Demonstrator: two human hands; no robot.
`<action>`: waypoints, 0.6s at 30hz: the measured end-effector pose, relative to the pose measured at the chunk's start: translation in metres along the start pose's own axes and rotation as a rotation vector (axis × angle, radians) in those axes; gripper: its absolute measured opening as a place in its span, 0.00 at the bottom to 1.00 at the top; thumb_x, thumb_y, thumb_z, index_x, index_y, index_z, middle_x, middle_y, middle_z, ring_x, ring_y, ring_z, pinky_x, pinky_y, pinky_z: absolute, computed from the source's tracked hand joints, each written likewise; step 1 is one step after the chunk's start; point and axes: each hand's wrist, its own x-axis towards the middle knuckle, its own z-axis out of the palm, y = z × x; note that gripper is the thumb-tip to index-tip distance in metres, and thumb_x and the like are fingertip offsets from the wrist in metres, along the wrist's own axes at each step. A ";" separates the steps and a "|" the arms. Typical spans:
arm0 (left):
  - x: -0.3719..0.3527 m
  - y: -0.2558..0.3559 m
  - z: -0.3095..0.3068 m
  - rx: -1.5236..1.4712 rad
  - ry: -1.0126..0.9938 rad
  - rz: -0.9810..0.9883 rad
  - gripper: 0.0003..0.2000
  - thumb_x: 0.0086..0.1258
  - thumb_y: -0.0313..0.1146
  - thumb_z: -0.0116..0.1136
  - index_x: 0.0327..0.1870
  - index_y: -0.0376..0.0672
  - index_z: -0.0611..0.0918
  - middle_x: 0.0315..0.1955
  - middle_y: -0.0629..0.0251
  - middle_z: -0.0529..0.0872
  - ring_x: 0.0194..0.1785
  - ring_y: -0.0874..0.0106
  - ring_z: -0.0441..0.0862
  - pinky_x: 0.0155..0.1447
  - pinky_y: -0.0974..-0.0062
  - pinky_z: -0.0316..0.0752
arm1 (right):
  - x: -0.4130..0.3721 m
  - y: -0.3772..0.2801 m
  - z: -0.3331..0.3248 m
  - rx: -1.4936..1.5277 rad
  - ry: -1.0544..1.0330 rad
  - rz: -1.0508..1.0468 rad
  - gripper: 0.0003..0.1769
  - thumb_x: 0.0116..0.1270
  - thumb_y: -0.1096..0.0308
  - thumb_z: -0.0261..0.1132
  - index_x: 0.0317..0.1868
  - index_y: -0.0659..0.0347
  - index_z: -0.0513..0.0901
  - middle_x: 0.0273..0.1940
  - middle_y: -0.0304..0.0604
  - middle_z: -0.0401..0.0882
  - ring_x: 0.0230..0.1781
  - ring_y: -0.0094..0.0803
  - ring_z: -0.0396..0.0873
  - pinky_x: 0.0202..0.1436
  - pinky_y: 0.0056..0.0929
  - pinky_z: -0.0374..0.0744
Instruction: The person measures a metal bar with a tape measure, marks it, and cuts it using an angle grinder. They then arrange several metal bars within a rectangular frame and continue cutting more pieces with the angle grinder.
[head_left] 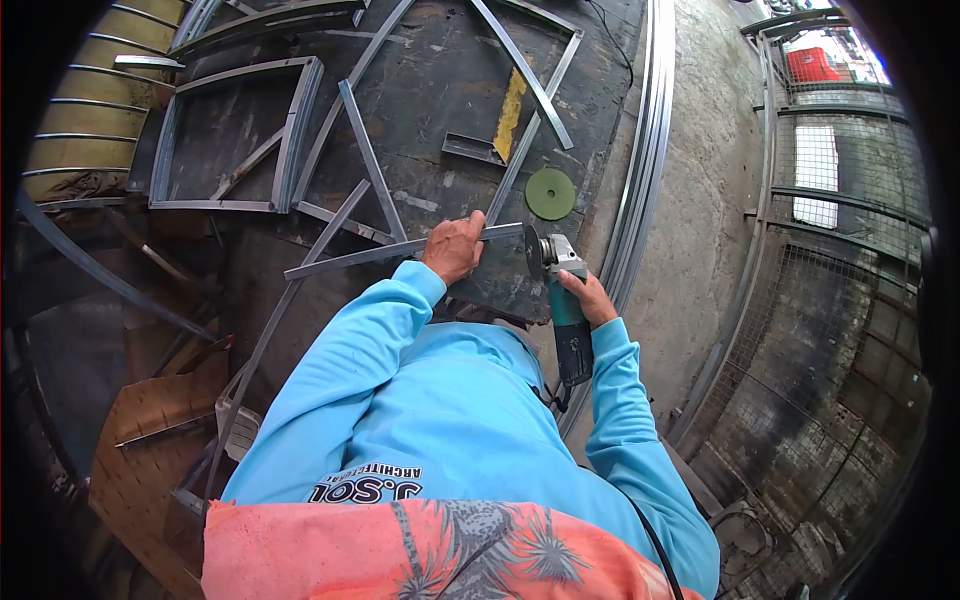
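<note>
My left hand (455, 248) is wrapped around a square metal tube (360, 258) that lies across the near part of the dark work table (420, 120). In my right hand (594, 299) is a teal and black angle grinder (568, 325), held upright with its head away from me. Its thin cutting disc (532, 250) stands right at the right end of the tube. A loose green disc (550, 193) lies flat on the table just beyond the grinder. Another metal bar (370, 160) meets the tube to the left of my left hand.
A welded rectangular frame (235, 205) rests at the left. Beyond my hands are a yellow strip (510, 115) and a short channel piece (473, 148). Long metal tubes (645, 130) run along the right, beside a mesh-covered frame (840, 190). Brown cardboard (140, 450) lies at lower left.
</note>
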 end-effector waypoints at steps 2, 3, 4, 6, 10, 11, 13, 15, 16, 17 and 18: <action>0.001 -0.001 -0.001 -0.007 -0.008 -0.003 0.12 0.60 0.29 0.62 0.38 0.40 0.70 0.28 0.50 0.84 0.36 0.49 0.83 0.43 0.53 0.76 | 0.005 -0.002 0.000 -0.028 -0.005 -0.017 0.42 0.55 0.37 0.72 0.58 0.63 0.76 0.44 0.42 0.80 0.42 0.30 0.79 0.47 0.28 0.78; 0.001 -0.001 -0.001 -0.016 -0.017 -0.006 0.12 0.60 0.29 0.62 0.38 0.40 0.70 0.28 0.50 0.84 0.36 0.49 0.83 0.43 0.53 0.76 | 0.008 0.000 -0.001 -0.042 0.001 -0.018 0.42 0.55 0.37 0.73 0.58 0.63 0.76 0.44 0.42 0.80 0.42 0.30 0.79 0.46 0.28 0.78; 0.002 -0.002 -0.001 -0.015 -0.014 -0.009 0.12 0.60 0.29 0.62 0.38 0.40 0.70 0.28 0.50 0.84 0.36 0.49 0.83 0.43 0.53 0.76 | 0.011 0.001 -0.001 -0.058 0.005 -0.019 0.43 0.54 0.37 0.73 0.58 0.63 0.76 0.44 0.43 0.80 0.42 0.30 0.79 0.46 0.28 0.79; 0.002 -0.003 0.002 -0.032 0.006 0.018 0.12 0.59 0.29 0.62 0.38 0.41 0.70 0.28 0.50 0.84 0.36 0.48 0.83 0.42 0.53 0.76 | 0.010 -0.005 0.001 -0.052 0.004 -0.014 0.42 0.54 0.37 0.73 0.58 0.63 0.76 0.44 0.43 0.80 0.41 0.30 0.79 0.46 0.28 0.79; 0.003 -0.006 0.007 -0.050 0.016 -0.003 0.11 0.61 0.30 0.61 0.41 0.43 0.72 0.27 0.50 0.84 0.35 0.49 0.83 0.40 0.52 0.76 | 0.011 -0.018 0.004 -0.037 0.006 0.009 0.42 0.54 0.38 0.73 0.57 0.64 0.76 0.43 0.43 0.80 0.41 0.30 0.80 0.43 0.28 0.80; 0.003 -0.006 0.008 -0.050 0.023 0.002 0.11 0.61 0.30 0.61 0.41 0.43 0.72 0.27 0.50 0.84 0.35 0.49 0.83 0.40 0.52 0.76 | 0.012 -0.018 0.003 -0.039 0.005 0.010 0.42 0.54 0.38 0.73 0.57 0.64 0.76 0.43 0.43 0.80 0.41 0.30 0.80 0.43 0.28 0.80; 0.002 -0.007 0.009 -0.050 0.030 0.006 0.11 0.61 0.30 0.61 0.40 0.43 0.72 0.27 0.49 0.84 0.34 0.48 0.83 0.40 0.52 0.76 | 0.015 -0.018 0.003 -0.036 -0.003 -0.001 0.42 0.55 0.37 0.73 0.57 0.64 0.76 0.43 0.43 0.80 0.40 0.30 0.80 0.42 0.28 0.80; 0.002 -0.007 0.009 -0.045 0.022 0.005 0.11 0.61 0.29 0.61 0.40 0.43 0.72 0.27 0.49 0.84 0.35 0.48 0.83 0.40 0.52 0.76 | 0.020 -0.015 0.001 -0.050 0.002 0.009 0.42 0.55 0.37 0.73 0.57 0.64 0.75 0.43 0.43 0.80 0.40 0.29 0.80 0.42 0.28 0.80; 0.002 -0.007 0.009 -0.045 0.021 0.005 0.11 0.61 0.29 0.61 0.40 0.43 0.72 0.27 0.49 0.84 0.35 0.48 0.83 0.40 0.52 0.76 | 0.021 -0.014 0.000 -0.063 0.007 0.019 0.42 0.55 0.37 0.73 0.58 0.64 0.75 0.43 0.43 0.80 0.40 0.29 0.80 0.42 0.28 0.80; 0.002 -0.005 0.007 -0.048 0.012 0.001 0.10 0.61 0.29 0.61 0.40 0.43 0.72 0.27 0.49 0.84 0.35 0.48 0.83 0.40 0.52 0.76 | 0.020 -0.015 0.000 -0.064 0.008 0.017 0.42 0.55 0.37 0.73 0.58 0.64 0.75 0.43 0.43 0.80 0.40 0.29 0.80 0.42 0.28 0.80; 0.003 -0.005 0.005 -0.050 0.005 -0.003 0.10 0.61 0.29 0.60 0.40 0.43 0.72 0.27 0.49 0.84 0.35 0.48 0.83 0.40 0.52 0.76 | 0.019 -0.016 0.001 -0.064 -0.003 0.007 0.42 0.55 0.37 0.73 0.58 0.64 0.75 0.43 0.43 0.80 0.40 0.29 0.80 0.43 0.28 0.80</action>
